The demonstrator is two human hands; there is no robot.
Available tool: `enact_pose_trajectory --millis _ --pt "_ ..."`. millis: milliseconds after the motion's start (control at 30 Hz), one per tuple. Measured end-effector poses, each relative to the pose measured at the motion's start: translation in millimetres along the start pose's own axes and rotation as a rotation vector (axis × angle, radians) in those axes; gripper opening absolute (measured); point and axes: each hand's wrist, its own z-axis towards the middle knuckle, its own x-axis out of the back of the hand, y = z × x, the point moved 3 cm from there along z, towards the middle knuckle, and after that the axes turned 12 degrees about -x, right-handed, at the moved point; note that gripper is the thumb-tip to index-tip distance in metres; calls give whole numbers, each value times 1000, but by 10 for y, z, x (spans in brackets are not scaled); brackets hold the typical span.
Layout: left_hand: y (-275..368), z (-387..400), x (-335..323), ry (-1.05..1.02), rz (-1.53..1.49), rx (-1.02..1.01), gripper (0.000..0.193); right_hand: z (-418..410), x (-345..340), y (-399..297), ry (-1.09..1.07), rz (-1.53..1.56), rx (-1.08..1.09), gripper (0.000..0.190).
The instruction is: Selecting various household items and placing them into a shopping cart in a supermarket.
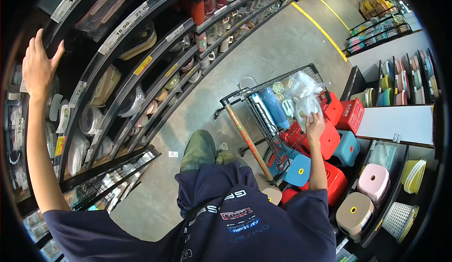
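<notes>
My left hand [39, 64] is raised at the far left with fingers apart, close to the edge of an upper shelf [53, 36]; nothing shows in it. At the right, my right hand [315, 126] has its fingers on a knotted clear plastic bag [306, 94] with things inside it, which cannot be made out. The bag lies at the far side of a black wire shopping cart [270, 124]. Beside it in the cart are a blue packaged item [275, 107], a white and green item [287, 108] and round green-patterned pieces [278, 87].
Store shelves with food containers [106, 85] and mugs [226, 44] curve along the left. Right of the cart stand red stools [330, 138], blue stools [298, 169] and a beige stool [354, 212]. The cart's wooden handle [247, 140] is near my legs.
</notes>
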Motion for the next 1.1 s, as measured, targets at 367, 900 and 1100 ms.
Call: enact_pose_trajectory --millis 367,900,1100 --pt "101 92 110 31 -67 48 63 -488 -1053 -44 -435 -137 -61 25" --pt "165 162 496 109 -298 100 65 -469 -1699 -24 -448 -172 -170 35" --pt "113 113 472 102 -313 87 66 -466 -1955 -11 -534 -172 -188 36"
